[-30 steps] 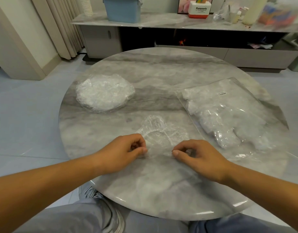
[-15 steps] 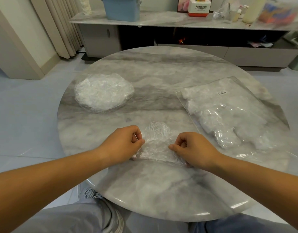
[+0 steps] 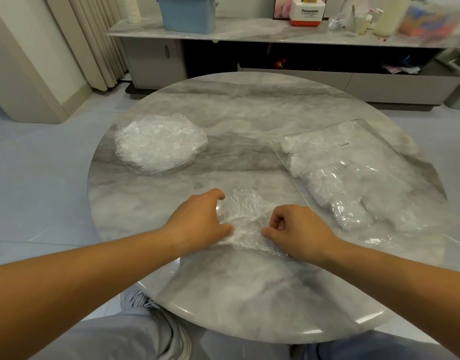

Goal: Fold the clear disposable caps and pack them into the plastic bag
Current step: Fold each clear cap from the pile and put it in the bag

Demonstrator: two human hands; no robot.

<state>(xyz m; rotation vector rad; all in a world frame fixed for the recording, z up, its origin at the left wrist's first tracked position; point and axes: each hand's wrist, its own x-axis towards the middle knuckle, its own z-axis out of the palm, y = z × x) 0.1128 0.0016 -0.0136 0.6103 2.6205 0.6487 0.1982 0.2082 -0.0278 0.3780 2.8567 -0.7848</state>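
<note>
1. Pile of unfolded caps [image 3: 160,142]: far left of the worktop [image 3: 249,294], well apart from my hands. Low, roughly round mound of crinkled clear film, whitish where the layers stack.
2. Left hand [image 3: 197,222]: fingers [image 3: 218,197] curled over the far-left edge of the cap [image 3: 245,216], thumb tip pressed onto the film nearer me. Left side of the cap is gripped.
3. The cap lies on the worktop directly in front of me, between both hands. Long axis runs diagonally, from a rounded lobe at the far end down to a wider, flatter edge near my right wrist. Film is clear, heavily wrinkled, bunched into a ridge between the two thumbs; the marble shows through it.
4. Right hand [image 3: 299,231]: fingers clenched, thumb tip pinching the film at the cap's right side.
5. Plastic bag [image 3: 395,162]: flat on the right of the worktop, long axis far-left to near-right, small label near its far end. Crumpled white caps inside. Which end is open: cannot tell.
</note>
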